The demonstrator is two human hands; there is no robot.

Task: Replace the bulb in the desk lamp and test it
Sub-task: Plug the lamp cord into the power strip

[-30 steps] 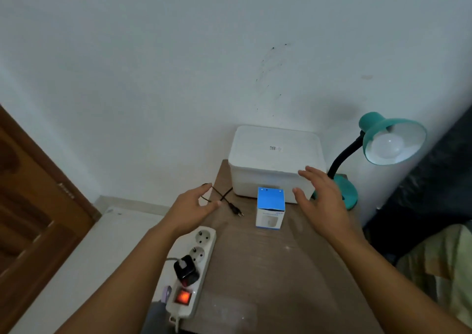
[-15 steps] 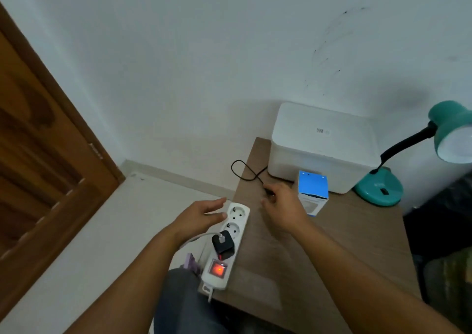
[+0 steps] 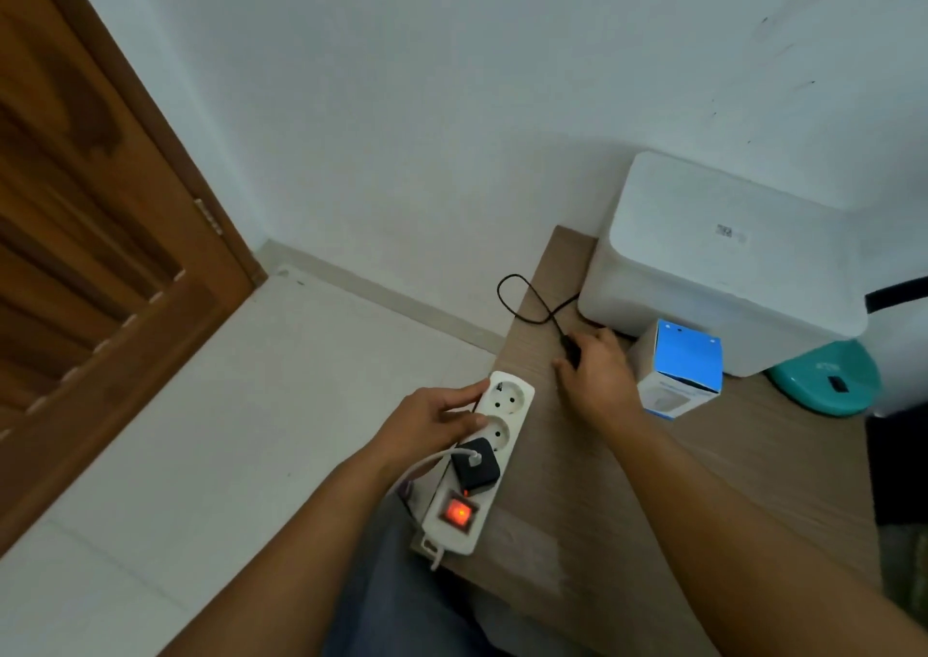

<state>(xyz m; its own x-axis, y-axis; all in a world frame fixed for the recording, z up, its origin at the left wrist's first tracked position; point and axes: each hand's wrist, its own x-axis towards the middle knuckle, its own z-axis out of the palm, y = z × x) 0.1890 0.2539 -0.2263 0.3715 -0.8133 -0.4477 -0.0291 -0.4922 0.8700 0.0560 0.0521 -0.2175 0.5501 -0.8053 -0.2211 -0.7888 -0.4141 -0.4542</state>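
Fingers of my right hand curl around the black plug; my left hand grips the power strip at seven o'clock from it. Its switch glows, so I could touch live pins. Only the lamp base shows, at three o'clock. The bulb box and white bin crowd the cord.

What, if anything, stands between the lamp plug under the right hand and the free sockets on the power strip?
Nothing visible: only bare table lies between the plug at the right hand and the power strip.
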